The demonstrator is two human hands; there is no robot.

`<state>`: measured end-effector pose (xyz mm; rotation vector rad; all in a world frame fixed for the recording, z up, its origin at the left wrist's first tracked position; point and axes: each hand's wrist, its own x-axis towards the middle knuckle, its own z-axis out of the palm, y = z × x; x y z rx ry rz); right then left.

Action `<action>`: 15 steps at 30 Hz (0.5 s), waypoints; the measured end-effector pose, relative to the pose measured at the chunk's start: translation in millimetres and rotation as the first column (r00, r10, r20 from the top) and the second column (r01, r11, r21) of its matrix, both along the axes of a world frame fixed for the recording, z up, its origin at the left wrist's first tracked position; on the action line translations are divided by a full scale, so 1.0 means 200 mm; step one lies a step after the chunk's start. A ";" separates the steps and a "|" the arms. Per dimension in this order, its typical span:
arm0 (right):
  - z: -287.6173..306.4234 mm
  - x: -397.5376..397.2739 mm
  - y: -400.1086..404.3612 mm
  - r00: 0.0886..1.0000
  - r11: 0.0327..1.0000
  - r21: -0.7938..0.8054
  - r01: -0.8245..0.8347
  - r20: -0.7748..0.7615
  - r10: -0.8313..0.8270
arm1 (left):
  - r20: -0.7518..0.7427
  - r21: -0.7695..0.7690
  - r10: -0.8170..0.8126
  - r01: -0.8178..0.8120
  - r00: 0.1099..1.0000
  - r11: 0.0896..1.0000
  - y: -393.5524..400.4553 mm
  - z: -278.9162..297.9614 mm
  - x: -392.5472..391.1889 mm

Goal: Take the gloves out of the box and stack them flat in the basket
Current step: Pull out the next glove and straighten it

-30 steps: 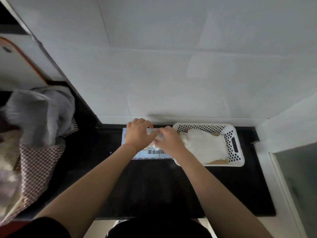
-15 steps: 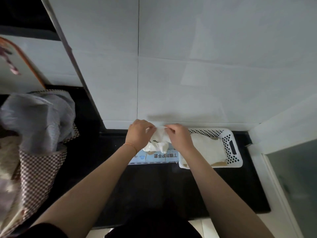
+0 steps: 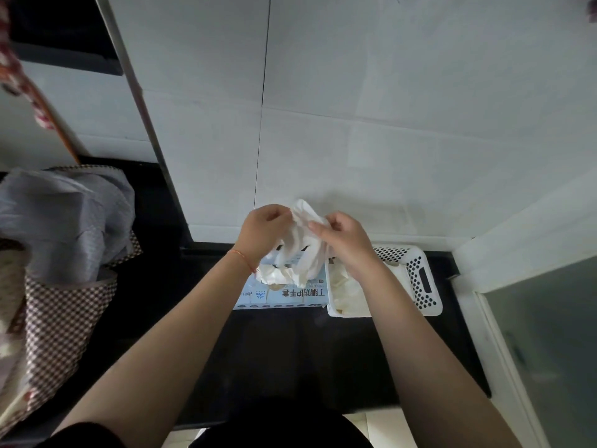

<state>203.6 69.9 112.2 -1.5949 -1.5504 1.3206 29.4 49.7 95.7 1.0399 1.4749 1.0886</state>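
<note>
On a dark table (image 3: 290,350), the left hand (image 3: 261,231) and right hand (image 3: 342,240) both pinch a crumpled white glove (image 3: 303,247), held above the box (image 3: 284,294). More gloves bulge from the box and may drag out. Right, the basket (image 3: 423,279) holds a stack; a wrinkled glove would not lie flat.

A crumpled white glove (image 3: 302,247) is hanging above the pale blue box (image 3: 284,294); more gloves (image 3: 347,287) are lying in the white perforated basket (image 3: 420,279) alongside.
</note>
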 end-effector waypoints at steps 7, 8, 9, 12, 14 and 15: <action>-0.01 0.11 -0.02 0.998 0.992 -0.127 0.012 -0.053 -0.019 | 0.081 -0.160 0.254 -0.239 0.964 0.958 -0.01 -0.07 -0.08; 0.01 0.12 -0.02 0.999 0.989 -0.145 0.014 -0.047 -0.021 | 0.073 -0.170 0.281 -0.266 0.957 0.949 -0.01 -0.08 -0.09; 0.02 0.13 -0.02 0.998 0.987 -0.162 0.016 -0.057 -0.026 | 0.073 -0.176 0.300 -0.284 0.951 0.943 -0.01 -0.09 -0.09; 0.04 0.15 0.00 0.988 0.987 -0.143 0.072 -0.125 -0.090 | 0.085 -0.195 0.326 -0.305 0.941 0.932 -0.01 -0.09 -0.09; 0.05 0.16 0.01 0.983 0.988 -0.077 0.131 -0.123 -0.140 | 0.057 -0.206 0.314 -0.296 0.948 0.933 -0.01 -0.10 -0.09; 0.06 0.15 0.01 0.981 0.988 -0.050 0.147 -0.119 -0.152 | 0.022 -0.200 0.293 -0.283 0.956 0.938 -0.01 -0.10 -0.08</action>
